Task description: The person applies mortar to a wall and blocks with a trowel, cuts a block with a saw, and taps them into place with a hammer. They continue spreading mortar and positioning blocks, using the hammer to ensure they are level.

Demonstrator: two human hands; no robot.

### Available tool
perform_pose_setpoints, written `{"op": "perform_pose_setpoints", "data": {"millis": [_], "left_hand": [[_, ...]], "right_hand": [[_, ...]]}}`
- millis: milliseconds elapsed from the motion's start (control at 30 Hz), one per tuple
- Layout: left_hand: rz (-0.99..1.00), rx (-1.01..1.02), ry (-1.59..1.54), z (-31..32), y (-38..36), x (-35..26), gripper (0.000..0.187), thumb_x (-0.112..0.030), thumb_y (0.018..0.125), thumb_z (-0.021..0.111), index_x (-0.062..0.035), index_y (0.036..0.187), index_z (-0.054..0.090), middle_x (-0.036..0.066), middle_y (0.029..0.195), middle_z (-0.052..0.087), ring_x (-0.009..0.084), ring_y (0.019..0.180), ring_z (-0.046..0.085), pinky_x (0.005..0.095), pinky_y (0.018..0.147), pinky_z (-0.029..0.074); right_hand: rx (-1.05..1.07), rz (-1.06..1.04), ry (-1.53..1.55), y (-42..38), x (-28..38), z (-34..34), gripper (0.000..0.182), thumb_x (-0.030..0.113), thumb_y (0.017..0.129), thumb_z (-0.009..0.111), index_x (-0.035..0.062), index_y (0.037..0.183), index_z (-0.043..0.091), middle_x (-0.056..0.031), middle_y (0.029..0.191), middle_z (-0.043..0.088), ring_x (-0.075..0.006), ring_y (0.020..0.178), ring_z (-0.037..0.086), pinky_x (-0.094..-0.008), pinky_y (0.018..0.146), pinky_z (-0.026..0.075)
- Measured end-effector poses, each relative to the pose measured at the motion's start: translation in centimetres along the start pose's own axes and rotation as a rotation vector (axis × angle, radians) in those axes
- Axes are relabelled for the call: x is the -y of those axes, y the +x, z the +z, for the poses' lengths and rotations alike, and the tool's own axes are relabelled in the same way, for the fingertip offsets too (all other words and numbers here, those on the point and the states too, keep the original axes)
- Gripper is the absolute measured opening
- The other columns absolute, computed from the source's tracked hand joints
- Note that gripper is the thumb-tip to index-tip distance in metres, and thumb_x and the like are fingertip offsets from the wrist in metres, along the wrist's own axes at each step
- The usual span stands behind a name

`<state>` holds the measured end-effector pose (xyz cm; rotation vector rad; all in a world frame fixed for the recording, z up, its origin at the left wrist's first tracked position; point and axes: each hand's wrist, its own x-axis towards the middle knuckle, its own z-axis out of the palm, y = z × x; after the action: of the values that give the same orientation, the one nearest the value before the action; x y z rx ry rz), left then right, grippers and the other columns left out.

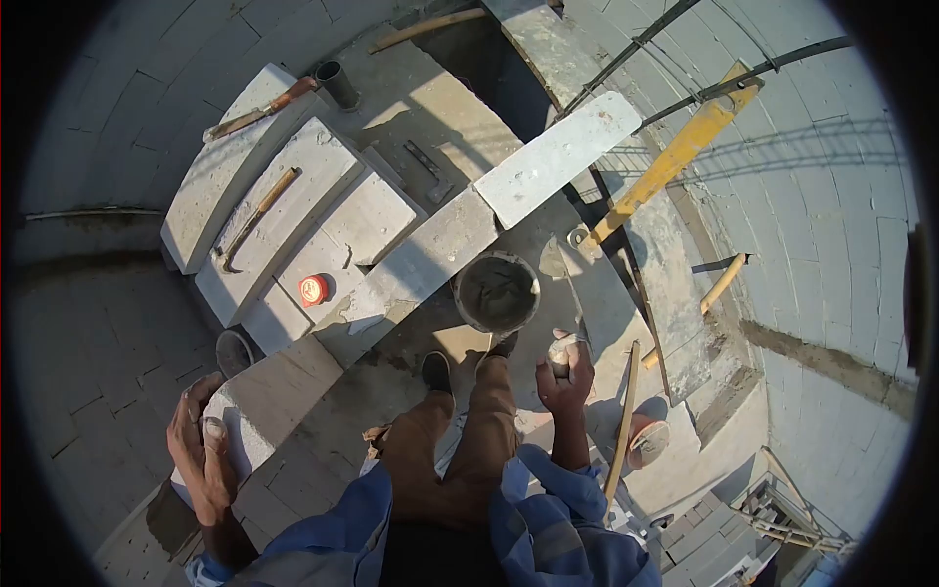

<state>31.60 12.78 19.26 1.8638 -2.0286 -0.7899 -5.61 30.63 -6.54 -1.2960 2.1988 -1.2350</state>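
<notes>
Fingers: the left hand point(202, 452) is being kept wrapped over the end of a pale block point(269, 401) at 8 o'clock; the right hand point(564, 377) is being closed around a trowel point(570, 293) handle.
Mortar: a bucket point(497, 292) of grey mix is being kept at centre, the trowel blade just beside it at 3 o'clock.
Progress: the block is judged not yet bedded; more blocks point(284, 215) are being stored at 11 o'clock.
Level: a yellow level point(675, 157) is lying at 1 o'clock.

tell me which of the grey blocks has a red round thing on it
The small block at the near end of the stacked blocks, left of the mortar bucket. The red round thing sits at its lower edge; the others carry only tools.
</notes>
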Motion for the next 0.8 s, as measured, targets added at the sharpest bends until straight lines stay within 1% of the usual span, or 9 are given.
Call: {"op": "perform_pose_setpoints", "data": {"millis": [67,167,300,400,533,600,633,700,800], "left_hand": [[0.02,-0.005,-0.019,0.0,0.1,-0.4,0.074,-0.058,0.088,0.052,0.0107,0.115,0.061,0.025,0.104,0.066,0.0326,0.099,0.063,0.0409,0.094,0.045],[0.035,-0.042,-0.045,0.1,-0.6,0.7,0.072,-0.056,0.089,0.055,0.0103,0.116,0.062,0.025,0.105,0.067,0.0335,0.101,0.064,0.0411,0.095,0.045],[0.097,-0.024,-0.062,-0.3,-0.4,0.3,0.069,-0.054,0.089,0.059,0.0091,0.117,0.062,0.025,0.105,0.067,0.0349,0.102,0.065,0.0428,0.096,0.046],[0.081,0.005,-0.116,-0.6,-0.5,0.1,0.066,-0.051,0.089,0.059,0.0083,0.117,0.062,0.025,0.106,0.067,0.0359,0.101,0.065,0.0436,0.095,0.047],[0.116,-0.033,-0.132,-0.4,-0.4,0.5,0.066,-0.051,0.088,0.061,0.0078,0.117,0.063,0.025,0.107,0.067,0.0368,0.102,0.065,0.0435,0.094,0.047],[0.149,-0.015,-0.081,-0.5,-0.5,0.4,0.066,-0.052,0.088,0.061,0.0075,0.117,0.063,0.025,0.108,0.068,0.0373,0.102,0.066,0.0436,0.093,0.048],[0.14,-0.005,-0.088,-0.6,-0.7,0.6,0.066,-0.052,0.088,0.061,0.0075,0.117,0.063,0.025,0.108,0.068,0.0373,0.102,0.066,0.0436,0.093,0.048],[0.174,-0.041,-0.077,-0.3,-0.6,1.1,0.063,-0.048,0.087,0.065,0.0073,0.117,0.063,0.024,0.108,0.068,0.0373,0.101,0.066,0.0439,0.093,0.048],[0.192,-0.065,-0.098,-0.3,-0.6,1.1,0.056,-0.038,0.084,0.071,0.0074,0.116,0.063,0.024,0.108,0.069,0.0383,0.099,0.067,0.0437,0.092,0.049]], "right_hand": [[-0.046,-0.246,-0.156,4.1,0.2,1.1,0.04,0.016,0.078,0.073,-0.0041,0.11,0.059,-0.0212,0.104,0.064,-0.0386,0.083,0.066,-0.0439,0.071,0.054],[0.075,-0.131,-0.336,7.8,-0.2,2.7,0.037,0.018,0.078,0.073,-0.003,0.106,0.059,-0.0232,0.101,0.062,-0.0444,0.085,0.064,-0.0483,0.071,0.054],[0.115,-0.137,-0.386,7.7,-4.5,4.0,0.033,0.02,0.079,0.071,-0.0027,0.1,0.058,-0.0246,0.1,0.06,-0.0463,0.084,0.063,-0.0501,0.069,0.053],[0.065,-0.105,-0.501,5.1,-6.2,1.9,0.032,0.026,0.083,0.07,0.0014,0.102,0.06,-0.0176,0.097,0.058,-0.0395,0.082,0.064,-0.0469,0.066,0.054],[0.171,0.105,-0.566,2.6,-1.8,-1.8,0.038,0.026,0.085,0.069,-0.0004,0.11,0.059,-0.0189,0.098,0.059,-0.0413,0.084,0.064,-0.0476,0.068,0.054],[0.0,0.037,-0.21,2.3,1.8,-2.4,0.045,0.027,0.087,0.068,-0.0025,0.119,0.058,-0.022,0.104,0.061,-0.0425,0.085,0.064,-0.0495,0.072,0.053],[0.009,0.042,-0.22,2.4,2.4,-3.0,0.045,0.027,0.087,0.068,-0.0025,0.119,0.058,-0.022,0.104,0.061,-0.0425,0.085,0.064,-0.0495,0.072,0.053],[-0.024,-0.221,-0.565,4.8,3.6,-3.3,0.047,0.023,0.089,0.066,-0.0041,0.126,0.056,-0.0252,0.11,0.062,-0.0426,0.085,0.065,-0.0487,0.074,0.052],[0.167,0.141,-0.257,9.2,10.3,-4.7,0.043,0.021,0.092,0.06,-0.0055,0.125,0.056,-0.0251,0.102,0.065,-0.0398,0.084,0.066,-0.0441,0.074,0.051]]}}
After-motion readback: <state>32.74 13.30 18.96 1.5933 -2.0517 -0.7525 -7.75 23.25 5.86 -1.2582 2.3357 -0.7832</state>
